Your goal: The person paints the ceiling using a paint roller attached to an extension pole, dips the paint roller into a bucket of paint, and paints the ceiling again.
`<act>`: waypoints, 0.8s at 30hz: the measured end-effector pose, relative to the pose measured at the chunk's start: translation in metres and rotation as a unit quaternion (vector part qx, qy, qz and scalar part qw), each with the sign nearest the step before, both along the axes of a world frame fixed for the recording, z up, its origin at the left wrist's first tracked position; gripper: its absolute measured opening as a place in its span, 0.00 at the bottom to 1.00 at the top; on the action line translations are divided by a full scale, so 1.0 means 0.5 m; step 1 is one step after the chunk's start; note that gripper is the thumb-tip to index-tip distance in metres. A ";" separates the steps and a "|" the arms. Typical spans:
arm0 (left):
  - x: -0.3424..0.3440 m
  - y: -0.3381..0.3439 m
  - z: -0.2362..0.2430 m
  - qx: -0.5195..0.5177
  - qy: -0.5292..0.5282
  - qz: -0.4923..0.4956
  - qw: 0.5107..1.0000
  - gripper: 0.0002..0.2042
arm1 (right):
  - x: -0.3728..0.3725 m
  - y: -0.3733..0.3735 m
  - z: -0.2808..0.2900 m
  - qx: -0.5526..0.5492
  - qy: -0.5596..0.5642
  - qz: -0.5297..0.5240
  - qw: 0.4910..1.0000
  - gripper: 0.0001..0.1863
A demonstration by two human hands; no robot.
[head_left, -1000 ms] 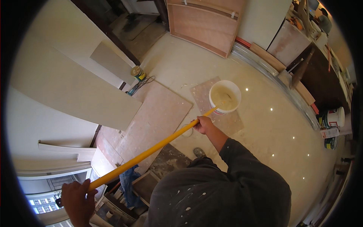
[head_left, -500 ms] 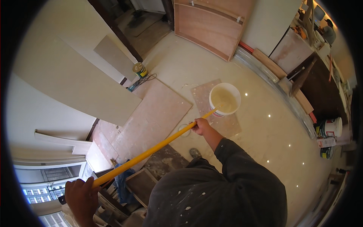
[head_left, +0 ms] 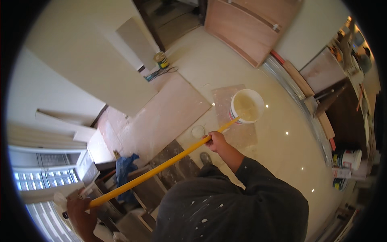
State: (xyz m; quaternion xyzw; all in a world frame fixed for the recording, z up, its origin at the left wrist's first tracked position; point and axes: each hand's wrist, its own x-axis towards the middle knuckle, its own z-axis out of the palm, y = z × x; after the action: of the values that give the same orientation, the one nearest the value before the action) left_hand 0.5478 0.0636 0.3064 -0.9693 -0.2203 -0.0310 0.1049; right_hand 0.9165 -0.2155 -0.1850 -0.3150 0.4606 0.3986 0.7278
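A long yellow pole (head_left: 161, 166) slants across the view from lower left to upper right. My left hand (head_left: 81, 209) is closed round its near end, by a dark end cap. Further along, my right hand (head_left: 217, 142) grips the pole in front of my body. The pole's far end dips into a white bucket (head_left: 260, 101) holding pale, cream-coloured liquid; whatever is at the tip is hidden there. Under the bucket lies a stained board (head_left: 225, 93) on the floor. A small round lid-like disc (head_left: 198, 131) lies on the floor beside my right hand.
Flat boards (head_left: 173, 103) cover the floor to the left, near a small can (head_left: 161, 59). A wooden frame panel (head_left: 242, 28) leans at the back. Wrapped strips (head_left: 290, 86) and more buckets (head_left: 347, 159) line the right. Wooden pieces and a blue cloth (head_left: 125, 167) lie lower left. Another person (head_left: 365, 60) is far right.
My left hand and the pole's near end have moved slightly down. My view has shifted, so the room appears turned. Both hands keep their hold, and the far end stays in the bucket.
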 end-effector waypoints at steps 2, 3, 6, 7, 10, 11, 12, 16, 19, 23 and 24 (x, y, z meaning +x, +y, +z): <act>-0.103 0.011 0.004 0.004 -0.004 0.042 0.999 0.17 | -0.059 0.014 0.071 0.031 -0.041 0.056 0.997 0.07; -0.148 0.003 0.001 0.010 -0.011 0.052 0.999 0.16 | -0.072 0.007 0.048 0.053 -0.044 0.081 0.994 0.06; -0.162 -0.009 -0.063 -0.056 -0.015 0.128 0.990 0.16 | -0.073 -0.006 -0.052 0.009 -0.058 0.066 0.996 0.05; -0.114 -0.011 -0.063 -0.033 0.009 0.100 0.994 0.15 | -0.045 -0.034 -0.115 0.001 -0.061 0.081 0.995 0.05; -0.214 -0.020 -0.064 -0.029 -0.036 0.102 0.994 0.14 | -0.090 -0.015 -0.054 -0.018 -0.060 0.147 0.987 0.06; -0.265 -0.028 -0.063 -0.026 -0.033 0.137 0.990 0.14 | -0.110 -0.020 -0.038 -0.001 -0.072 0.174 0.982 0.06; -0.311 -0.034 -0.063 -0.049 -0.024 0.171 0.984 0.14 | -0.131 -0.023 -0.026 0.017 -0.084 0.194 0.977 0.06; -0.423 -0.056 -0.122 -0.079 -0.027 0.172 0.982 0.15 | -0.188 0.002 -0.020 -0.055 -0.117 0.247 0.960 0.06; -0.481 -0.061 -0.178 -0.098 -0.047 0.145 0.983 0.15 | -0.178 -0.009 -0.069 -0.159 -0.094 0.203 0.962 0.08; -0.609 -0.084 -0.226 -0.112 -0.079 0.142 0.980 0.14 | -0.248 -0.031 -0.072 -0.127 -0.135 0.230 0.955 0.09; -0.635 -0.090 -0.247 -0.112 -0.096 0.137 0.980 0.14 | -0.270 -0.027 -0.058 -0.117 -0.149 0.238 0.953 0.11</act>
State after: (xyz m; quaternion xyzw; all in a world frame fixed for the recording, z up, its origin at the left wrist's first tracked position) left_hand 0.2303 0.0188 0.1828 -0.9281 -0.3619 -0.0842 -0.0228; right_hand 0.7815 -0.2292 -0.2140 -0.5545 0.3023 0.4518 0.6301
